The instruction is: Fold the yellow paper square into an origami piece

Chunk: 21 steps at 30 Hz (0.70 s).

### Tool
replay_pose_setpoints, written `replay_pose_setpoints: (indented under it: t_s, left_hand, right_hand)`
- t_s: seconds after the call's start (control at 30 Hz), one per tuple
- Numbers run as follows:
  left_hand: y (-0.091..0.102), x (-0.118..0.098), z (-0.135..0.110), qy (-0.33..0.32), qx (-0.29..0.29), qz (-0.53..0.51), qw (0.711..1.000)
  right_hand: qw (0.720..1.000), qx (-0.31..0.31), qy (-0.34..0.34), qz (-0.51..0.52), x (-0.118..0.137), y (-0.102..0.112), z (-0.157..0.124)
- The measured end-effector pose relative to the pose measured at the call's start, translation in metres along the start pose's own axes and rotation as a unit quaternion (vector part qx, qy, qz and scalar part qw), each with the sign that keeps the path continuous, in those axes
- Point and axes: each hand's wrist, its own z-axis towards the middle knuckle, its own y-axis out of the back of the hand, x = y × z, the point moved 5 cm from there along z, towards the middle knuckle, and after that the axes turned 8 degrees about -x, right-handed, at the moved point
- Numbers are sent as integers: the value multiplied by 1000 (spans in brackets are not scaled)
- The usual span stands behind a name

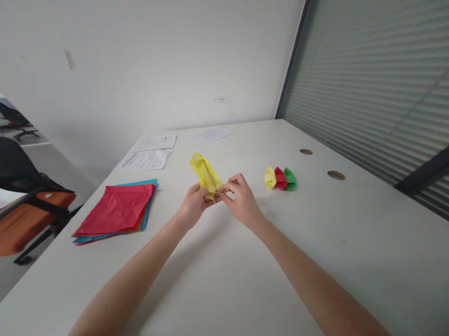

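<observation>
My left hand (192, 206) and my right hand (242, 200) meet above the white table (224, 289). Both pinch the lower end of a folded yellow paper piece (205, 173), which stands up and leans to the left above my fingers. To the right of my hands lie three small folded paper shapes, yellow (270, 178), red (280, 179) and green (289, 179), side by side and touching. A stack of coloured paper sheets (116, 210) with a red sheet on top lies to the left.
White printed sheets (149, 152) lie at the far side of the table, near the wall. Two round cable holes (336, 175) sit near the right edge by the blinds. An orange and black chair (19, 211) stands off the left edge.
</observation>
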Motion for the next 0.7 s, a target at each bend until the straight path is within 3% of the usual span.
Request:
replay_pose_setpoints:
  t_s: [0.2, 0.43, 0.57, 0.7]
  left_hand:
    - [5, -4, 4, -12, -20, -29, 999]
    - [2, -1, 5, 7, -6, -37, 999]
    - [3, 6, 6, 24, 5, 8, 1000]
    - [11, 10, 12, 9, -20, 78, 997]
  right_hand:
    - [999, 14, 18, 30, 5, 1, -1]
    - [997, 55, 44, -8, 3, 1, 0]
    - [994, 65, 74, -37, 7, 2, 0]
    - [992, 65, 94, -47, 12, 3, 0]
